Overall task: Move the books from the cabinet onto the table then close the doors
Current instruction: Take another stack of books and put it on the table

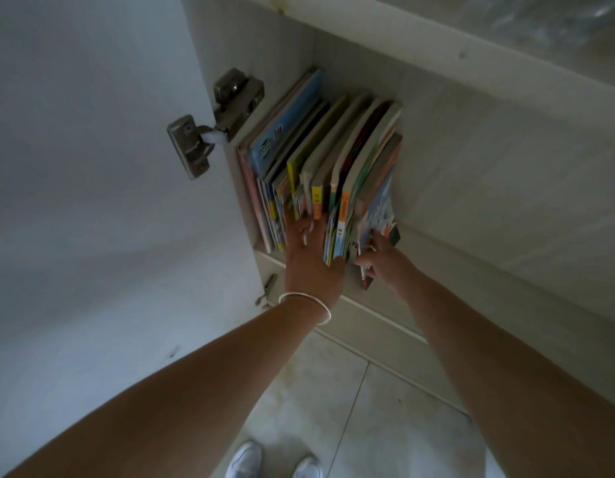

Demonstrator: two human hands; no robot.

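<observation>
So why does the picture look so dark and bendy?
In the head view the light is dim, so the books look dull; the wide lens bends the cabinet edges and stretches the arms; the top right corner is blurry.

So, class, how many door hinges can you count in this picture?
2. One large hinge beside the books' top left; a smaller hinge lower down, by the left wrist. Others may be out of view.
</observation>
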